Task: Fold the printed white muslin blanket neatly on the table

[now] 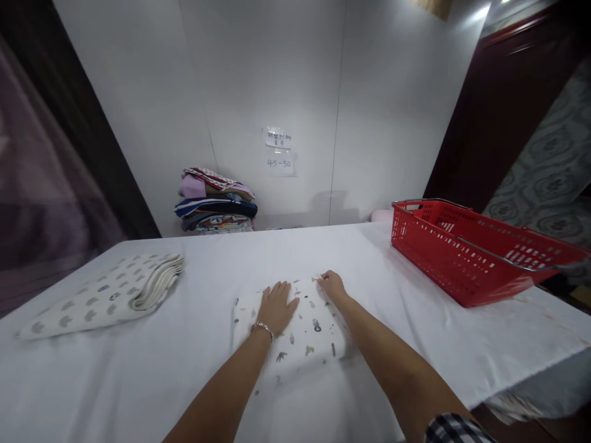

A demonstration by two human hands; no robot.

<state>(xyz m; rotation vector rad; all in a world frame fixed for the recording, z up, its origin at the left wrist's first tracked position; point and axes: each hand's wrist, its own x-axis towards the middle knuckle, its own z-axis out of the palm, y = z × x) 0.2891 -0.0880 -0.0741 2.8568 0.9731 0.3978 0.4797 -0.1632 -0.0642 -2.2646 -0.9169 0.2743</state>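
Folded white cotton cloth w/ small printed motifs (300, 329) lies flat on the white-covered worktop (415, 320), lower centre of frame. Looks soft, light and limp, several layers thick; prob. slides easily on the sheet and sags if lifted by one corner, so best hold would be along a folded edge or under both sides.

Left hand (276, 306) lies palm down on the cloth's upper-left part, fingers spread and flat, gripping nothing; thin bracelet at the wrist. Right hand (331, 284) sits at the cloth's far edge, upper centre, fingers curled onto the hem; can't tell if it actually pinches the fabric. Both forearms reach fwd from the bottom edge, converging.

Red plastic basket (466, 246) at right, well apart. Second folded patterned cloth (106, 295) at left. Stack of coloured fabrics (215, 206) against the wall, upper left of centre.
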